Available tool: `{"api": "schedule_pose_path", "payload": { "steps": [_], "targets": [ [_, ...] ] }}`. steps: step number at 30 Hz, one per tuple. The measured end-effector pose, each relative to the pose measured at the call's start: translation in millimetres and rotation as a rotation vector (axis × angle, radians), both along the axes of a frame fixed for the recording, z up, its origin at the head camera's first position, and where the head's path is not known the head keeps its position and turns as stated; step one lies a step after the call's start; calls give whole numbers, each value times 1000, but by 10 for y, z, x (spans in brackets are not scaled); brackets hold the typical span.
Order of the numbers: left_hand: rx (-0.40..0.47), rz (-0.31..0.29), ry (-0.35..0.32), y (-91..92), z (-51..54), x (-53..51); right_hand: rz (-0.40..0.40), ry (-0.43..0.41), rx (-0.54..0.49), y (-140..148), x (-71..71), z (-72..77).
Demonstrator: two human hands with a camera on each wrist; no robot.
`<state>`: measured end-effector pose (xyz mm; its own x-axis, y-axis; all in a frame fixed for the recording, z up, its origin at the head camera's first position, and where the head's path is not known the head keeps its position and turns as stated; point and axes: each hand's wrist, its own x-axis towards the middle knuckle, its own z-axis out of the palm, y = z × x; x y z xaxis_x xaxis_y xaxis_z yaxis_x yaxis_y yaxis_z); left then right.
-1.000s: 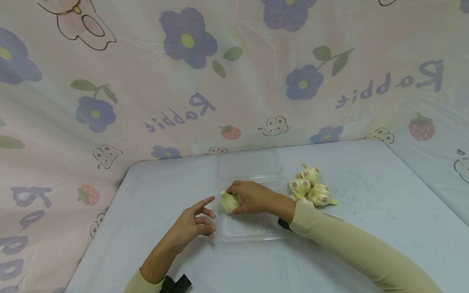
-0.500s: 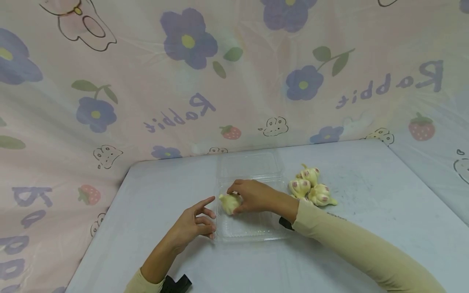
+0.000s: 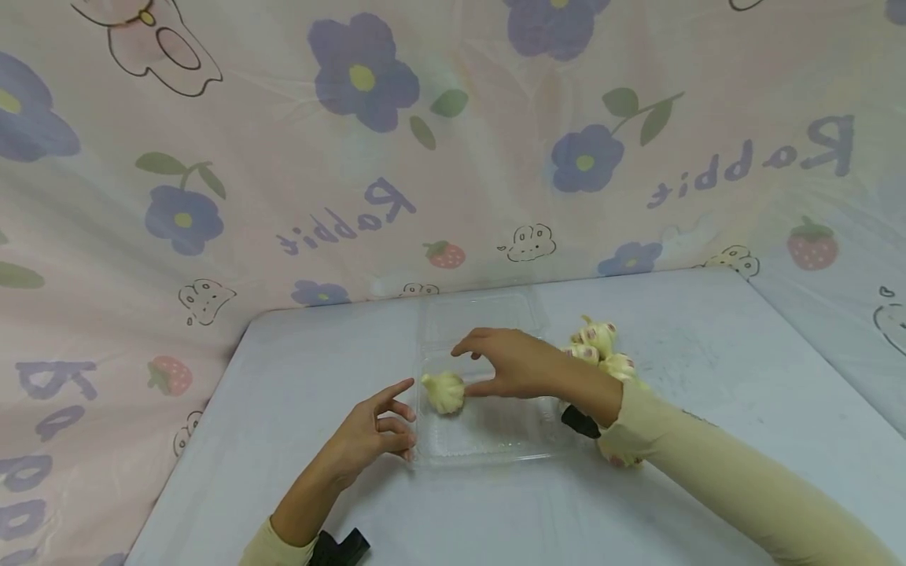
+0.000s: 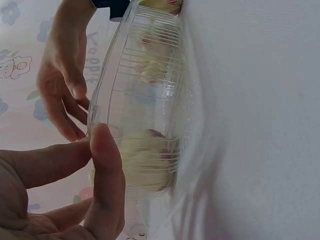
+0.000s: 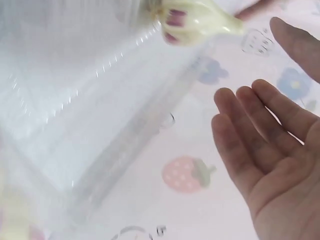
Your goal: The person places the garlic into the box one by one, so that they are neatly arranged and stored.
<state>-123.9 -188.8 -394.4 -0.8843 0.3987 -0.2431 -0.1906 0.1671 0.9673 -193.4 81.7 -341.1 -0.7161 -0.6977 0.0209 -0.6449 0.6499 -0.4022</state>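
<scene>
A pale garlic bulb sits at the left side of a clear plastic clamshell box, whose lid lies folded back behind it. My right hand hovers over the box just right of the bulb, thumb and fingers spread and holding nothing. The right wrist view has the bulb apart from those fingers. At the box's left edge, my left hand pinches the rim between thumb and finger, as the left wrist view shows with the fingers against the transparent wall.
Several garlic bulbs are bunched right of the box, partly behind the right forearm. Another bulb shows below the right sleeve. A white cloth covers the table, and a patterned curtain hangs at the back.
My right hand has let go of the garlic bulb, opened and drawn back up and to the right. The bulb stays in the box; the left hand keeps its place.
</scene>
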Motion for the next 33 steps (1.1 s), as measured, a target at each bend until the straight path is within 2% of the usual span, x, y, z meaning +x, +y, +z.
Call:
{"api": "schedule_pose_path", "payload": {
  "steps": [4, 7, 12, 17, 25, 33],
  "targets": [
    [-2, 2, -5, 10, -9, -1, -13, 27, -14, 269, 84, 98],
    [-8, -1, -5, 11, -15, 0, -41, 17, -34, 522, 135, 110],
    [-14, -5, 4, 2, -11, -4, -113, -11, -51, 934, 214, 20],
    [-14, -5, 13, -14, -1, -3, -144, 10, -109, 1255, 346, -98],
    [-31, -2, 11, -18, 3, 0, -104, 65, -176, 1618, 550, -286],
    [-33, -9, 16, -35, 16, -10, -38, 111, -218, 1786, 574, -342]
  ]
}}
